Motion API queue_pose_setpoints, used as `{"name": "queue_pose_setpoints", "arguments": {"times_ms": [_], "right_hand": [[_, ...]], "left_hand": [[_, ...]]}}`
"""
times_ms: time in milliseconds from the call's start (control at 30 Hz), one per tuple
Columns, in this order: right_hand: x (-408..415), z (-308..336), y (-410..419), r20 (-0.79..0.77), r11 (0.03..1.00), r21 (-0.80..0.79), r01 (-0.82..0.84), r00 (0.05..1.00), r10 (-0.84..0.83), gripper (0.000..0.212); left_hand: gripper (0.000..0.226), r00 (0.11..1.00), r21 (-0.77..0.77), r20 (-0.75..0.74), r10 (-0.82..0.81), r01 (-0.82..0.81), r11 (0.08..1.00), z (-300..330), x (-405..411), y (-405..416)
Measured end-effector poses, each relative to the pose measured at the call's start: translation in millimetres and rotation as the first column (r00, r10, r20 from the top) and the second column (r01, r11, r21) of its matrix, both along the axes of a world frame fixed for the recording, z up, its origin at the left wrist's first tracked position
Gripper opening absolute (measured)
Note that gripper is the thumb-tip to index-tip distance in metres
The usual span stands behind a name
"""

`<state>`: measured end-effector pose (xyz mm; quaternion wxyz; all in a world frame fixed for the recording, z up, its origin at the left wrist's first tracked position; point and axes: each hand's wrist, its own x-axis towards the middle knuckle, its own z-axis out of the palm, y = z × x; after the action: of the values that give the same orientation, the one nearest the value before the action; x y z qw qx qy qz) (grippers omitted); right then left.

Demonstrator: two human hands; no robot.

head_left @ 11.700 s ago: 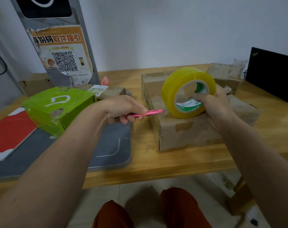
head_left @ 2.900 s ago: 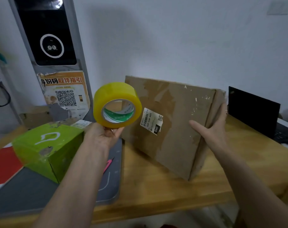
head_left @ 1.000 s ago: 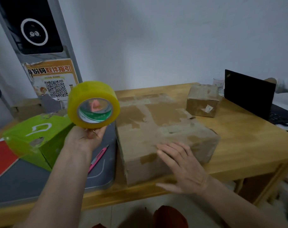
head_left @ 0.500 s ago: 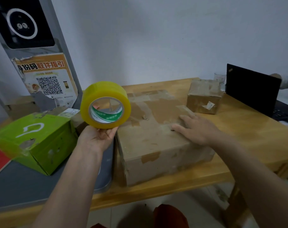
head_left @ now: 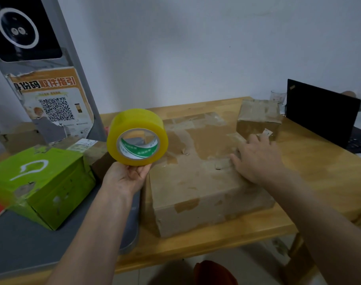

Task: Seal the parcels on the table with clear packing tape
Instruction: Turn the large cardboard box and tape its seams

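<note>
Wooden table (head_left: 311, 161) against a pale wall: at its left a green box (head_left: 41, 182) sits on a grey mat (head_left: 21, 243). Left hand (head_left: 126, 177) holds up the yellowish tape roll (head_left: 137, 136). Right hand (head_left: 258, 159) rests flat, fingers spread, on the large cardboard parcel (head_left: 196, 182); a small parcel (head_left: 258, 118) stands behind, possibly touching its fingertips.

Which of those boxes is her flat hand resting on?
The big flat brown box in the middle; the right hand lies on its top, not the small box or green box.
</note>
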<state>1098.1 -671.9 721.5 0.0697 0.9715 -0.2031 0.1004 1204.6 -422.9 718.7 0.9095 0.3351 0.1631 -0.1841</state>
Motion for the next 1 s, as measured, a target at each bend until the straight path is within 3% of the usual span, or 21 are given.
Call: {"name": "queue_pose_setpoints", "arguments": {"times_ms": [100, 200, 333, 533, 733, 833, 900, 1000], "right_hand": [[26.8, -0.1, 24.4, 0.071, 0.937, 0.199, -0.288, 0.958, 0.279, 0.036], [60.9, 1.8, 46.1, 0.003, 0.848, 0.325, -0.418, 0.898, 0.441, 0.056], [74.2, -1.2, 42.0, -0.051, 0.839, 0.297, -0.456, 0.870, 0.490, 0.059], [59.7, -9.1, 24.6, 0.073, 0.752, 0.403, -0.521, 0.838, 0.541, 0.049], [60.4, -9.9, 30.4, 0.053, 0.780, 0.329, -0.532, 0.836, 0.547, 0.044], [60.4, -9.4, 26.0, 0.082, 0.749, 0.424, -0.509, 0.845, 0.528, 0.039], [57.0, -6.3, 26.0, 0.184, 0.657, 0.563, -0.501, 0.851, 0.491, 0.031], [44.9, 2.0, 41.8, 0.431, 0.380, 0.744, -0.549, 0.830, 0.354, 0.079]], "left_hand": [[0.028, 1.000, 0.004, -0.006, 0.002, -0.002, 1.000, -0.6, -0.3, 0.4], [0.027, 1.000, -0.015, -0.013, -0.002, 0.002, 1.000, -0.9, -1.3, 3.3], [0.027, 1.000, -0.004, -0.008, 0.004, -0.004, 1.000, -2.6, -1.4, 8.7], [0.025, 1.000, 0.003, -0.023, 0.001, -0.001, 1.000, -3.6, 3.7, 8.5], [0.026, 0.998, 0.003, -0.062, -0.001, 0.001, 1.000, -0.6, 4.7, 6.6], [0.026, 0.999, 0.014, -0.053, 0.001, 0.000, 1.000, 0.8, 3.0, 6.4], [0.026, 0.999, 0.027, -0.033, 0.007, -0.006, 1.000, 3.2, 3.0, 6.2], [0.027, 1.000, 0.048, -0.006, 0.012, -0.011, 0.999, 6.4, 3.5, 4.7]]}}
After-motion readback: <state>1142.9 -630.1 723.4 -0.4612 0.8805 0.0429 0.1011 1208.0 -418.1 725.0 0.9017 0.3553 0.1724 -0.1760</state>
